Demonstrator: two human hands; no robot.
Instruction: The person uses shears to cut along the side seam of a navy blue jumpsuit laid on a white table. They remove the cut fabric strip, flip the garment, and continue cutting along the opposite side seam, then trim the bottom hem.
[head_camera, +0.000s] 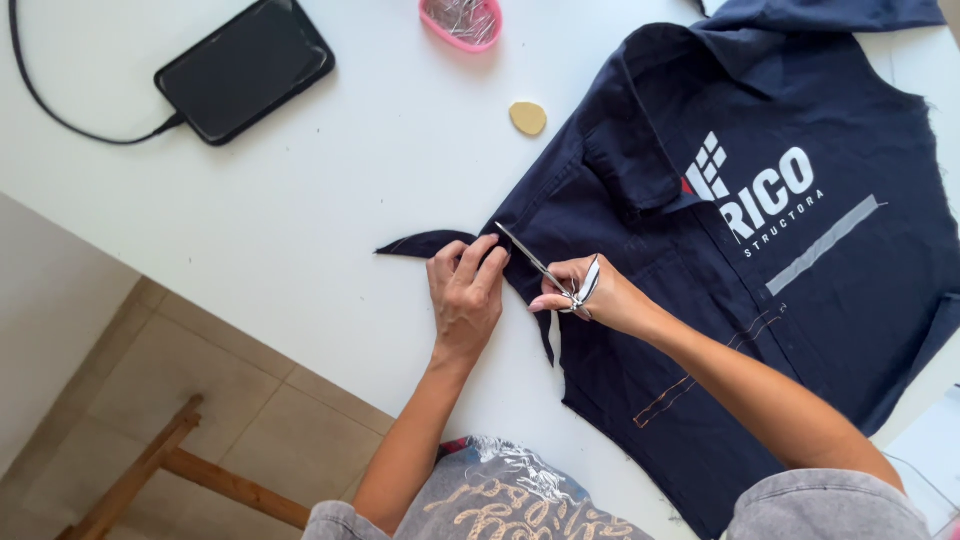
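Centre of frame: the left hand (465, 295) lay flat, fingers together, pressing the dark strip (425, 243) at the edge of the navy shirt (800, 300) against the white table (330, 200). This probably kept the cloth taut and stopped it shifting under the tool.

The right hand (590, 295) sat just beside it, fingers curled tight around small thread snips (545, 272), with a loop over one finger. The blades pointed up-left, their tip touching the fabric next to the left fingertips, so the cut stayed close to the pinned spot. Whether the blades were apart could not be told.

The shirt spread over the right half of the frame, front up, with white print and a grey band on the chest.

Parked out of the working area:
- Black device (245, 68) with cable, upper left.
- Pink pin dish (461, 22), top centre.
- Yellowish chalk piece (528, 118), below the dish.
- Wooden chair frame (170, 470), lower left, on the tile floor.
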